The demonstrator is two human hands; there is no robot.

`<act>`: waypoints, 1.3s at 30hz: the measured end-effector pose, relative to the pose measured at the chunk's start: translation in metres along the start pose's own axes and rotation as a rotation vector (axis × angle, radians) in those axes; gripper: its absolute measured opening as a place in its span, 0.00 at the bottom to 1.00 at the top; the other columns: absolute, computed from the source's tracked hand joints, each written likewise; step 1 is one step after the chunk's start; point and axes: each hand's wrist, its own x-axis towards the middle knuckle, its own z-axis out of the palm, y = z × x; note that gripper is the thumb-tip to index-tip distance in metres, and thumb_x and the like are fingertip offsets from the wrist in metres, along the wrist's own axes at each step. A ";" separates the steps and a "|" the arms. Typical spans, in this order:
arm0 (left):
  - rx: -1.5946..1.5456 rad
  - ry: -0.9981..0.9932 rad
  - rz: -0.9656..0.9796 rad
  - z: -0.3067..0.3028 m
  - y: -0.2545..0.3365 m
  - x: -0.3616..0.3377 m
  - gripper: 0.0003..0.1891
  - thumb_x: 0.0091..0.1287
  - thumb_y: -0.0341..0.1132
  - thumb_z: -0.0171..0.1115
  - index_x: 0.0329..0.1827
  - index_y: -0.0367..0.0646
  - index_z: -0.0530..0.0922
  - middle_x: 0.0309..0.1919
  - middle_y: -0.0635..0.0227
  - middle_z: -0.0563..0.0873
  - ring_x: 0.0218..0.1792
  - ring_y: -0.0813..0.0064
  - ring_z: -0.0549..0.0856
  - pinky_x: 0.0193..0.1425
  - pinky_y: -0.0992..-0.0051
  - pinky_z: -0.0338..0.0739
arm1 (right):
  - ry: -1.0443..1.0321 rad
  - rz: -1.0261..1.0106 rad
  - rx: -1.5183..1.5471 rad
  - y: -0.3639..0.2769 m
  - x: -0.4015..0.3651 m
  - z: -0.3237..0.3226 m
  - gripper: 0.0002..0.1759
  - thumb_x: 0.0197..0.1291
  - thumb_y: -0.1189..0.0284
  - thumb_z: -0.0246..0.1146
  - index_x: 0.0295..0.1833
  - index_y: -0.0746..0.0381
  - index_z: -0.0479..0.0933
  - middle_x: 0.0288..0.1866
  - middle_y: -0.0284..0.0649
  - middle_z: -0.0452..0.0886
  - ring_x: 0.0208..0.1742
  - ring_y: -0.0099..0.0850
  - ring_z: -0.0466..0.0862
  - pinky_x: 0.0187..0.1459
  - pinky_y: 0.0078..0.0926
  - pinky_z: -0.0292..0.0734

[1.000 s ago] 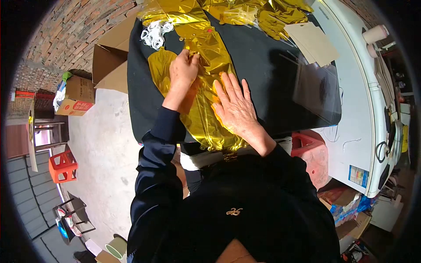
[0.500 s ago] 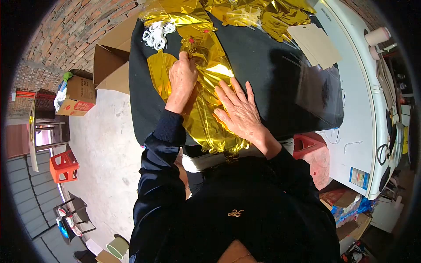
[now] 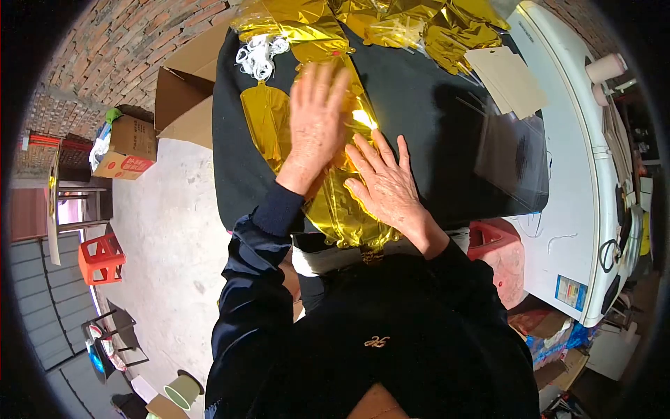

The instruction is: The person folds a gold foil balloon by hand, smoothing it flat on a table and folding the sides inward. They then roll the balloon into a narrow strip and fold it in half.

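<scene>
The black-covered bench (image 3: 426, 98) fills most of the view. The gold foil balloon (image 3: 343, 220) lies flat along its left side, down to the near edge by my waist. My right hand (image 3: 384, 183) is spread wide, palm pressing the foil there. My left hand (image 3: 317, 124) is open too, fingers spread over the foil further up. It's blurry, so I can't tell if it's touching. A white string bundle (image 3: 258, 54) sits by the far left corner.

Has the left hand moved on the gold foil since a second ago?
Yes. The left hand has gone from pinching to flat, and its fingertips reach farther up the gold foil, closer to level with the white string bundle.
</scene>
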 end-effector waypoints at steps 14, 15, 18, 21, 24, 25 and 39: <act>-0.052 -0.247 0.071 0.038 -0.006 -0.027 0.29 0.84 0.53 0.46 0.84 0.56 0.65 0.83 0.62 0.67 0.84 0.55 0.61 0.86 0.47 0.50 | 0.015 -0.044 -0.001 0.002 -0.002 0.001 0.37 0.75 0.50 0.58 0.83 0.56 0.65 0.86 0.39 0.61 0.88 0.41 0.52 0.82 0.71 0.32; -0.048 -0.243 0.070 0.038 -0.006 -0.027 0.29 0.84 0.53 0.46 0.84 0.56 0.65 0.83 0.62 0.67 0.84 0.55 0.61 0.86 0.47 0.50 | 0.009 -0.053 -0.009 0.002 -0.004 -0.001 0.39 0.74 0.50 0.59 0.83 0.58 0.64 0.86 0.39 0.60 0.88 0.41 0.51 0.82 0.71 0.32; -0.046 -0.236 0.062 0.038 -0.004 -0.027 0.29 0.83 0.53 0.46 0.84 0.57 0.66 0.82 0.62 0.67 0.83 0.55 0.62 0.85 0.47 0.51 | -0.024 -0.063 0.023 0.000 -0.017 -0.005 0.43 0.72 0.47 0.61 0.83 0.61 0.63 0.87 0.42 0.59 0.89 0.41 0.50 0.83 0.69 0.32; -0.037 -0.214 0.058 0.037 -0.003 -0.025 0.29 0.83 0.54 0.47 0.83 0.57 0.67 0.81 0.62 0.69 0.83 0.55 0.63 0.85 0.47 0.53 | -0.079 -0.070 0.033 -0.004 -0.038 -0.014 0.46 0.70 0.45 0.62 0.83 0.64 0.62 0.87 0.45 0.58 0.89 0.42 0.49 0.83 0.67 0.33; -0.021 -0.195 0.067 0.038 -0.003 -0.027 0.29 0.83 0.56 0.47 0.83 0.57 0.68 0.81 0.63 0.70 0.82 0.55 0.65 0.84 0.47 0.54 | -0.103 -0.089 0.053 -0.008 -0.062 -0.020 0.48 0.67 0.45 0.65 0.82 0.66 0.63 0.86 0.48 0.60 0.89 0.42 0.51 0.83 0.67 0.35; -0.002 -0.177 0.077 0.040 -0.004 -0.027 0.30 0.82 0.57 0.47 0.82 0.57 0.68 0.80 0.63 0.71 0.81 0.55 0.66 0.84 0.47 0.56 | -0.118 -0.094 0.070 -0.008 -0.070 -0.024 0.49 0.66 0.46 0.66 0.82 0.66 0.63 0.87 0.48 0.59 0.89 0.42 0.51 0.83 0.67 0.36; 0.100 -0.302 0.115 0.036 -0.006 -0.026 0.31 0.81 0.55 0.46 0.83 0.55 0.68 0.82 0.65 0.68 0.84 0.57 0.61 0.86 0.47 0.49 | 0.254 -0.277 -0.066 0.068 0.088 0.013 0.35 0.77 0.55 0.56 0.81 0.62 0.63 0.83 0.48 0.66 0.84 0.42 0.64 0.82 0.50 0.52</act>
